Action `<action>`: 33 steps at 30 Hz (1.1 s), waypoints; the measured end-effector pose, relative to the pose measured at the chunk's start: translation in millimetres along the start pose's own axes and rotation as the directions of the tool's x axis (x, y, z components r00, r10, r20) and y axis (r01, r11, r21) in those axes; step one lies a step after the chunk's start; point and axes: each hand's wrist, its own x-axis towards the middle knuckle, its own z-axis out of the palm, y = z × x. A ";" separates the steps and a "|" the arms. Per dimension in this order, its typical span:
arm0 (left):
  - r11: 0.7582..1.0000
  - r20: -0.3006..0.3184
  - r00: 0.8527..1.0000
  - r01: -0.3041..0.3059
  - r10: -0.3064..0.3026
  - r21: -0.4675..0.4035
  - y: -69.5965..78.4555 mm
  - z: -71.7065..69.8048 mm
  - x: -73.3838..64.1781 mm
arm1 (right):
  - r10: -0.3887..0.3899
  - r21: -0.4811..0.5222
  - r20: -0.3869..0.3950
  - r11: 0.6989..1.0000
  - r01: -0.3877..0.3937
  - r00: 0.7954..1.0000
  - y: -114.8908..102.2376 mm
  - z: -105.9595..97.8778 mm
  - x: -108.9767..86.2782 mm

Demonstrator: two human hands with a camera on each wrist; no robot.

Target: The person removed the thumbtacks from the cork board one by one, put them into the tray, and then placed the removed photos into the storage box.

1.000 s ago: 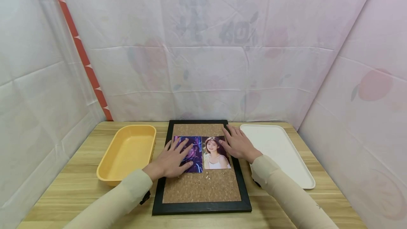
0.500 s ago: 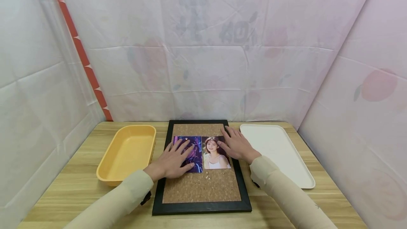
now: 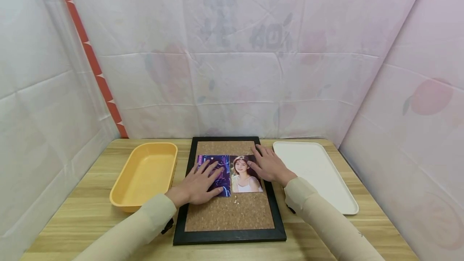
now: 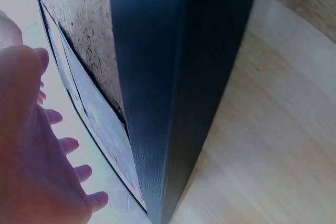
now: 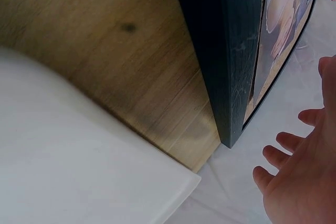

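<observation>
The person's left hand (image 3: 199, 183) was above a purple-and-blue photo print (image 3: 225, 181), its fingers fanned apart and nearly straight, so that patches of the print showed between them. The left wrist view put a gap between those fingers and the print, and the hand was empty. The right hand (image 3: 271, 167) hung over the right edge of a portrait photo (image 3: 244, 181) and the black frame (image 3: 232, 237) beside it, fingers spread and slightly bent, thumb pointing in toward the portrait; the right wrist view likewise showed its fingers clear of the board, gripping nothing. The two photos lay side by side on the corkboard (image 3: 226, 218) inside that frame, the purple one to the left, with small pale specks (image 3: 236, 201) just below them on the cork. The framed board rested on the wood-grain tabletop (image 3: 83, 196), between a yellow tray (image 3: 146, 174) on the left and a white tray (image 3: 317, 172) on the right
</observation>
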 end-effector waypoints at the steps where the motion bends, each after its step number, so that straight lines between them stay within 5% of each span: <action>1: 1.000 -0.002 1.000 -0.004 0.004 -0.002 0.2 0.4 0.1 | -0.001 0.001 -0.002 1.000 0.001 1.000 0.4 0.6 0.1; 33: 1.000 0.021 1.000 0.018 -0.018 0.007 22.6 -1.3 15.3 | 0.026 0.073 0.004 0.997 -0.026 1.000 -4.8 6.6 4.3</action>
